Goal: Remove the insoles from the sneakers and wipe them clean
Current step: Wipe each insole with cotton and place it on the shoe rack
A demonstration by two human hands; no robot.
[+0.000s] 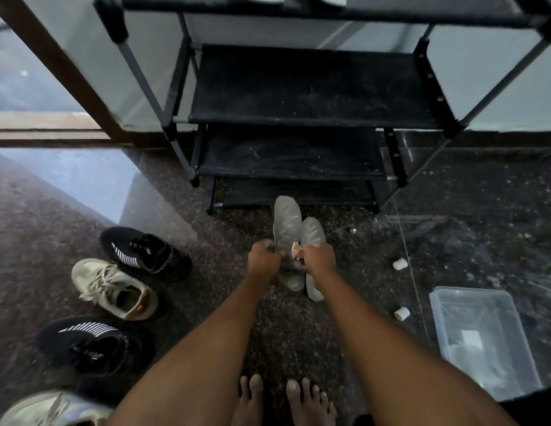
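Bare feet [285,401] at the bottom edge, on dark speckled floor [298,339]. Nearest on the left, a pale sneaker [49,410], partly cut off by the frame. Past it a black sneaker [89,345] with white stripes, then a beige sneaker [114,290], then a second black sneaker [145,253], all apart from one another, openings up. On the right, a clear plastic box [483,339] and two small white cylinders [401,313], well apart from the sneakers. Both forearms reach forward. Left hand [263,256] has its fingers curled, gripping the left edge of a grey insole [287,222]. Right hand [318,256] has its fingers closed round a small pale wad [297,248], held against that insole. A second grey insole [313,232] sits just beside the first on its right, overlapping it, heel end showing below the right wrist. Cannot tell whether the insoles rest on the floor or are lifted. Beyond, a black tiered shoe rack [298,87] against the wall.
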